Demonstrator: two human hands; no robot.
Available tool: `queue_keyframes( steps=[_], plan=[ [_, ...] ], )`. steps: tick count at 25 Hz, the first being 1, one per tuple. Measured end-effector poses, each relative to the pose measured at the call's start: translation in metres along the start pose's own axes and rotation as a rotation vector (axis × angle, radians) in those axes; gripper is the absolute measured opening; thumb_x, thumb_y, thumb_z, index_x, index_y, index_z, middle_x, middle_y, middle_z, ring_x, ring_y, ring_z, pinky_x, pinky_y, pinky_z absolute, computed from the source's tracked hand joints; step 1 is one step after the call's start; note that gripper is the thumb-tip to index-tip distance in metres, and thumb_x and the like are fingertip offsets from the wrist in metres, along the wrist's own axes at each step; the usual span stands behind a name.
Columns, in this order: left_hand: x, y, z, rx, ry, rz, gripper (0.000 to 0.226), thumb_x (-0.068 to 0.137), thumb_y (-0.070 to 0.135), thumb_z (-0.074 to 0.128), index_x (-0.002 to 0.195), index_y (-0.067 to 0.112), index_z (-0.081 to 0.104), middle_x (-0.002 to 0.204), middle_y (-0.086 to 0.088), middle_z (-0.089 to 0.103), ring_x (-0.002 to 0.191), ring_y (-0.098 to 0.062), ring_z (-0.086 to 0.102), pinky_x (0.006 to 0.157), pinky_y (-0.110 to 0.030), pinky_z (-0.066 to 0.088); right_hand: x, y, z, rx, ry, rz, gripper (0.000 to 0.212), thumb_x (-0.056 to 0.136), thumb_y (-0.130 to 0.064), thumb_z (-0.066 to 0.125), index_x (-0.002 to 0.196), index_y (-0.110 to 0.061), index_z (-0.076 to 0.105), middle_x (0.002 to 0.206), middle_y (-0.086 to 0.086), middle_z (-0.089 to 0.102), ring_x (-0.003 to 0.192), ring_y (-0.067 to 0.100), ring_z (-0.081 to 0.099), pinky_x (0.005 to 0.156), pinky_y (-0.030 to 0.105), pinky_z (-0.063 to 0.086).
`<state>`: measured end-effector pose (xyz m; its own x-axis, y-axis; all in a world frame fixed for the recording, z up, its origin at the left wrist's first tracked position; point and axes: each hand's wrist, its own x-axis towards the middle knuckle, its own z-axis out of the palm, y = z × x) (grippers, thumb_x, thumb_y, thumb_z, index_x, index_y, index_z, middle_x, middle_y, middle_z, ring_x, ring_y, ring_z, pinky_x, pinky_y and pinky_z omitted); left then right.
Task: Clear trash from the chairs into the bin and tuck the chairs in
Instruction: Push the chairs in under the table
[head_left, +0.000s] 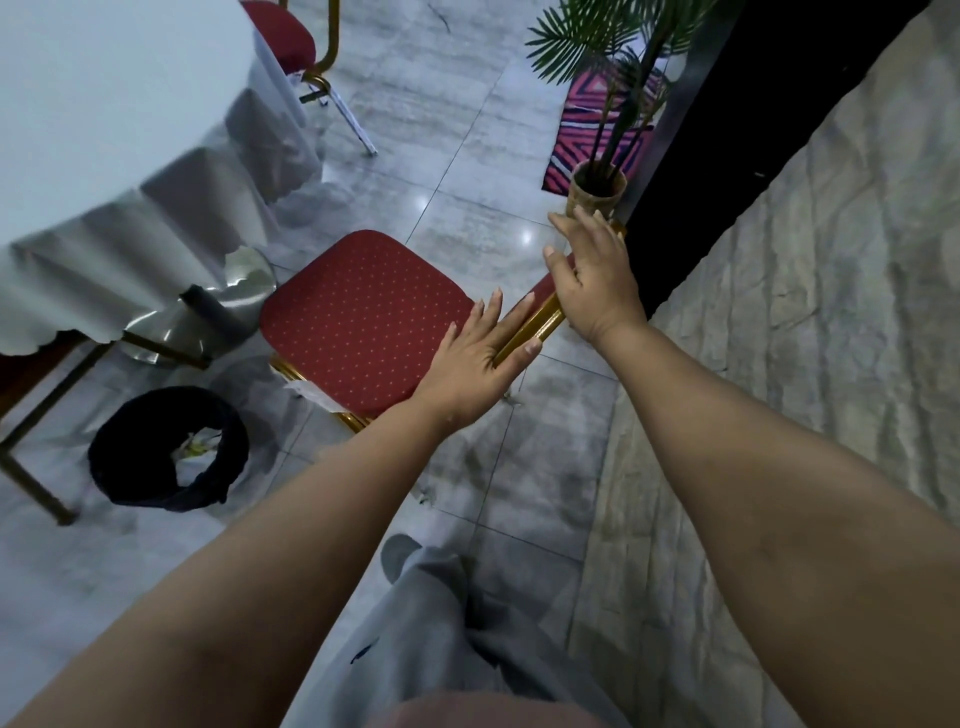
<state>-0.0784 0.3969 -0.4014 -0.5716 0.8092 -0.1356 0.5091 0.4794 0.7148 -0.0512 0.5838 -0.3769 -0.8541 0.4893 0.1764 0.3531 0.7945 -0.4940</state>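
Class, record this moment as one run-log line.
left hand: open on chair backrest | right hand: open, backrest top | seat: bare | bin: holds trash

The chair (363, 317) stands at the centre of the floor (467, 130), its back (540, 306) at 3 o'clock of its seat. The left hand (478, 358) lies on the back's near end, fingers (491, 306) reaching onto the seat; the right hand (592, 280) lies on the back's far end. The desk (104, 130) is at 10 o'clock of the chair, its cloth hanging to the floor. The bin (166, 452) sits on the floor at 8 o'clock of the chair, beside a desk leg, with trash (200, 441) in it. A second chair (291, 41) stands at 12 o'clock, against the desk. A potted plant (597, 192) stands at 2 o'clock, just behind the right hand, before a rug (587, 135).
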Motion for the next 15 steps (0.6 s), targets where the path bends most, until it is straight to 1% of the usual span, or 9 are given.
queue_keyframes(
  steps=[4,7,9,12,15],
  plan=[
    [0.026,-0.009,-0.014,0.026,-0.006,-0.024,0.06,0.096,0.064,0.023,0.151,0.049,0.004,0.164,0.007,-0.006,0.15,-0.01,-0.011,0.121,-0.043,-0.006,0.036,-0.001,0.005,0.006,-0.037,-0.021,0.047,0.1,-0.038,0.043,0.144,-0.022,0.047,0.159,0.008,0.033,0.15,0.027,0.022,0.121,0.047,0.019],
    [0.045,-0.015,-0.024,0.037,-0.013,-0.029,0.062,0.094,0.067,0.02,0.151,0.05,0.001,0.164,0.007,-0.006,0.15,-0.01,-0.011,0.121,-0.043,-0.007,0.059,-0.005,0.006,0.001,-0.06,-0.044,0.047,0.101,-0.036,0.042,0.146,-0.022,0.045,0.16,0.008,0.032,0.151,0.027,0.019,0.121,0.044,0.016],
    [0.056,-0.019,-0.029,0.044,-0.015,-0.033,0.063,0.094,0.067,0.019,0.151,0.05,-0.001,0.164,0.007,-0.005,0.15,-0.011,-0.01,0.121,-0.043,-0.007,0.074,-0.004,0.009,-0.02,-0.074,-0.066,0.047,0.102,-0.036,0.04,0.146,-0.023,0.044,0.16,0.007,0.031,0.151,0.026,0.018,0.122,0.044,0.015],
    [0.066,-0.021,-0.032,0.047,-0.009,-0.038,0.062,0.095,0.066,0.019,0.151,0.051,-0.001,0.164,0.008,-0.003,0.15,-0.011,-0.009,0.121,-0.042,-0.006,0.086,-0.001,0.014,-0.073,-0.069,-0.115,0.049,0.1,-0.039,0.034,0.146,-0.024,0.045,0.159,0.006,0.034,0.15,0.025,0.021,0.122,0.047,0.015],
    [0.072,-0.018,-0.031,0.058,0.017,-0.049,0.059,0.097,0.064,0.019,0.151,0.051,-0.001,0.164,0.007,-0.002,0.15,-0.011,-0.009,0.121,-0.041,-0.007,0.094,0.002,0.01,-0.132,-0.065,-0.201,0.051,0.097,-0.041,0.035,0.143,-0.023,0.049,0.158,0.005,0.036,0.15,0.024,0.023,0.123,0.045,0.013]
  ],
)
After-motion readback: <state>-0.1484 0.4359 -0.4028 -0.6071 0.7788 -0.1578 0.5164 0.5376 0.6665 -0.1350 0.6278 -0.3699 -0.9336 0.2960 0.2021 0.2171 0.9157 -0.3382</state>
